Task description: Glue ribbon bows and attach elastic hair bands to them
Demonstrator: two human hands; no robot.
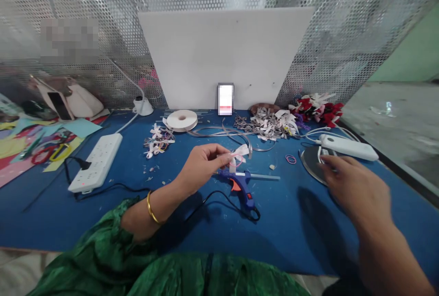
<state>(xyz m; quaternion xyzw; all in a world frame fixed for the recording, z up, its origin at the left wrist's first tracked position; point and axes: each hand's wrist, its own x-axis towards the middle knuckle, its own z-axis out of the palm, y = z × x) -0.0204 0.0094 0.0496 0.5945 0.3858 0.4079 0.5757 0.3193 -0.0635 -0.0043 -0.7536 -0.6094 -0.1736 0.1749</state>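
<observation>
My left hand (202, 167) pinches a small white ribbon bow (241, 151) with a pink elastic loop, held above a blue glue gun (242, 184). The glue gun lies on the blue table, its orange trigger and a clear glue stick showing. Over on the right, my right hand (356, 186) has its fingers closed on a small white strip (319, 154), above a dark round disc (310, 161). A pink and purple elastic pair (290, 159) lies between the hands.
A white ribbon roll (181, 120) and finished-looking bows (157, 140) lie left of centre. Ribbon pieces (274, 124) and red flowers (322, 111) are behind. Power strips (98, 161) stand at both sides. A lit phone (225, 99) leans on a white board (226, 54).
</observation>
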